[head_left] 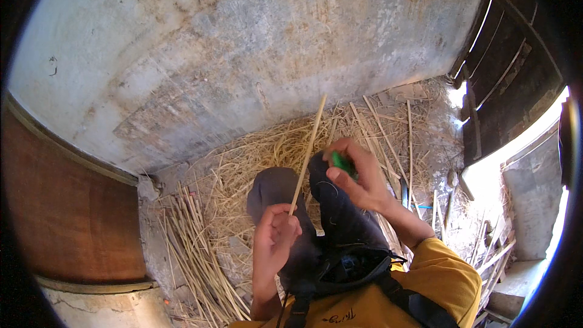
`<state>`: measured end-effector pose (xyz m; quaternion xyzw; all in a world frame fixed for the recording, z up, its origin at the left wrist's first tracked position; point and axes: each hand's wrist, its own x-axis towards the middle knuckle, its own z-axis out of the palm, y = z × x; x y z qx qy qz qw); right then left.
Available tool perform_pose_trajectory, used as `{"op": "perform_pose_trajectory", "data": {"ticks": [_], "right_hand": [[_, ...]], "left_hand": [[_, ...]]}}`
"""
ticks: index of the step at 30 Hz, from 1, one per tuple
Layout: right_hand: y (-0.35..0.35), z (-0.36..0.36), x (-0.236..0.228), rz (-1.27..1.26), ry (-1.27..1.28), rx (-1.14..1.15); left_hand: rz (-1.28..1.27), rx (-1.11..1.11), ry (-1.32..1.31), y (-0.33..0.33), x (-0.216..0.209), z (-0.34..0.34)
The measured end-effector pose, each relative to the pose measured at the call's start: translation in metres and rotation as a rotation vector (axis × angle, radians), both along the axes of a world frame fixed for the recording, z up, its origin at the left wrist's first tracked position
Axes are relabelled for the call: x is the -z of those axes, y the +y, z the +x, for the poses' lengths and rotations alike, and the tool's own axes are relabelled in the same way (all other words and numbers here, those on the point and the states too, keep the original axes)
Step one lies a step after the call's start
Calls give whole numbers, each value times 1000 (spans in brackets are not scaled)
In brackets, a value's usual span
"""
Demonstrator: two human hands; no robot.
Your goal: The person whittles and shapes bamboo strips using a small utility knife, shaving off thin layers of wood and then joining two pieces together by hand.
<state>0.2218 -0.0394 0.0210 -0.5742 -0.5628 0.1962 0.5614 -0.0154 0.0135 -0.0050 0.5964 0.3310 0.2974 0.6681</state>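
In my left hand, closed in front of my left knee, is the lower end of a thin pale bamboo strip. The strip slants up and slightly right, its far tip near the foot of the wall. Above my right knee, my right hand is curled round a small green object. The fingers cover most of that object, so its kind does not show. A gap separates the right hand from the strip.
Pale curled shavings cover the floor before my knees. A bundle of cut strips lies at the left, with longer strips at the right. A stained wall rises ahead. A black bag rests at my waist.
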Motion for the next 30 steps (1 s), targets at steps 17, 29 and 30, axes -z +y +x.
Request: {"op": "perform_pose_trajectory", "data": {"ticks": [17, 29, 30], "right_hand": [[5, -15, 16, 73, -289, -193], [7, -16, 26, 192, -404, -133], [8, -16, 26, 208, -412, -125]], "left_hand": [[94, -65, -66, 2, -14, 22], [104, -102, -104, -2, -20, 23], [92, -96, -108, -2, -20, 22]]}}
